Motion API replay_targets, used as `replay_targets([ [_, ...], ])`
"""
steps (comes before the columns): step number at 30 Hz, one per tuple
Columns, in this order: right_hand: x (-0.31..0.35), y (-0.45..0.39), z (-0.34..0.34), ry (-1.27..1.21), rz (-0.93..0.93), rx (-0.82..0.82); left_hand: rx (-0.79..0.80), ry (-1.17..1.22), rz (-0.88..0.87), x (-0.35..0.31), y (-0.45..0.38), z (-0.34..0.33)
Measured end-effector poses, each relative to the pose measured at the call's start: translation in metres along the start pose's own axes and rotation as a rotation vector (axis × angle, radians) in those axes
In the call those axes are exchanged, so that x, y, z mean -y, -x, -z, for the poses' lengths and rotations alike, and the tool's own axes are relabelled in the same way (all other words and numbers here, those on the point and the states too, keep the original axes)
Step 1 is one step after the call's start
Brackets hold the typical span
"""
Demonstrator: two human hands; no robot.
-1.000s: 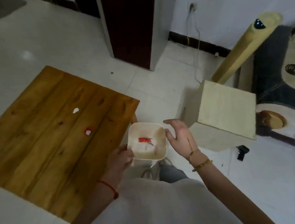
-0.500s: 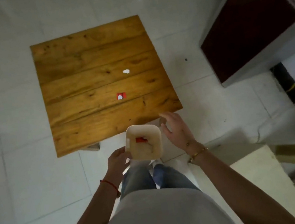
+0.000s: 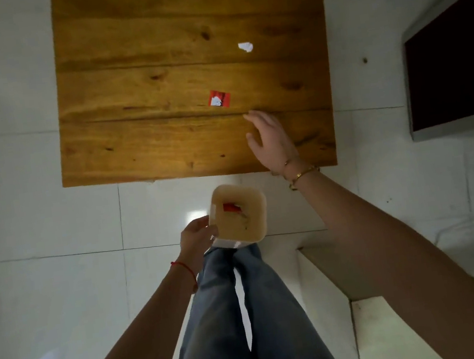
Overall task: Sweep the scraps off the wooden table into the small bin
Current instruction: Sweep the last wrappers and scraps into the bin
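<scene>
Two scraps sit on the wooden tabletop [image 3: 134,108]: a red-and-white scrap [image 3: 219,99] toward the near right part, and a white scrap [image 3: 245,46] farther back and to the right, well apart from the first. The small bin [image 3: 237,214], cream-coloured with rounded corners, is off the tabletop, held in the air just short of the near edge, above the white tiled floor [image 3: 50,205]. A red scrap [image 3: 231,207] already lies inside it, against the far wall.

The left hand [image 3: 197,237] has the bin by its left side, its grip wrapped on the bin's wall, a red string [image 3: 185,268] at the wrist. The right hand [image 3: 269,138] reaches out over the near right part of the tabletop, grip released and fingers spread, holding nothing; its fingertips [image 3: 248,115] are near the red-and-white scrap, just short of it and to its right. Whether the palm touches the wood, I cannot tell. Gold bracelets [image 3: 301,170] ring that wrist.

Below, legs in blue jeans [image 3: 266,312] stand on the tiles. A dark cabinet [image 3: 455,72] with a pale frame sits off to the right.
</scene>
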State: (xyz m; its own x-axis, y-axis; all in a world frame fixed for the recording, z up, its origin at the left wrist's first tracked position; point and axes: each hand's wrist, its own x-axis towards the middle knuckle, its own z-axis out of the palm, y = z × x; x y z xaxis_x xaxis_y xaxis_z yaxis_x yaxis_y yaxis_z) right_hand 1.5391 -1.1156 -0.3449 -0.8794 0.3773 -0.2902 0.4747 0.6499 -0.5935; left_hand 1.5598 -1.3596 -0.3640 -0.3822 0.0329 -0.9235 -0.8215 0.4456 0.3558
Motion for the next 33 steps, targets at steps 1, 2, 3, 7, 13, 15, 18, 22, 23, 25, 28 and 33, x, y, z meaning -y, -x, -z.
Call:
replay_targets([
  [1, -0.003, -0.015, -0.007, 0.022, 0.025, 0.008, -0.003, -0.005, -0.006, 0.001, -0.009, -0.001],
  [2, -0.005, -0.028, -0.015, 0.045, 0.050, 0.011, -0.009, -0.009, -0.011, 0.001, -0.018, -0.002],
  [3, -0.008, -0.041, -0.022, 0.065, 0.067, 0.016, -0.017, -0.011, -0.012, 0.002, -0.027, -0.002],
  [7, -0.016, -0.079, -0.050, 0.150, 0.122, 0.073, -0.047, 0.019, -0.003, 0.005, -0.060, -0.005],
  [13, -0.027, -0.097, -0.076, 0.249, 0.155, 0.174, -0.066, 0.074, 0.006, 0.008, -0.081, -0.007],
  [15, -0.031, -0.090, -0.081, 0.265, 0.169, 0.179, -0.060, 0.079, 0.008, 0.009, -0.082, -0.007],
  [18, -0.032, -0.069, -0.086, 0.260, 0.206, 0.124, -0.045, 0.087, 0.001, 0.008, -0.080, -0.007],
  [22, -0.034, -0.032, -0.090, 0.235, 0.250, 0.134, -0.037, 0.087, -0.020, 0.008, -0.078, -0.010],
  [23, -0.034, -0.020, -0.093, 0.241, 0.266, 0.140, -0.035, 0.088, -0.025, 0.008, -0.078, -0.010],
  [25, -0.035, 0.004, -0.099, 0.252, 0.313, 0.152, -0.035, 0.098, -0.027, 0.008, -0.077, -0.012],
  [28, -0.040, 0.041, -0.109, 0.269, 0.396, 0.209, -0.041, 0.119, -0.022, 0.007, -0.075, -0.014],
  [33, -0.048, 0.091, -0.123, 0.235, 0.380, 0.311, -0.043, 0.129, -0.021, 0.012, -0.067, -0.016],
])
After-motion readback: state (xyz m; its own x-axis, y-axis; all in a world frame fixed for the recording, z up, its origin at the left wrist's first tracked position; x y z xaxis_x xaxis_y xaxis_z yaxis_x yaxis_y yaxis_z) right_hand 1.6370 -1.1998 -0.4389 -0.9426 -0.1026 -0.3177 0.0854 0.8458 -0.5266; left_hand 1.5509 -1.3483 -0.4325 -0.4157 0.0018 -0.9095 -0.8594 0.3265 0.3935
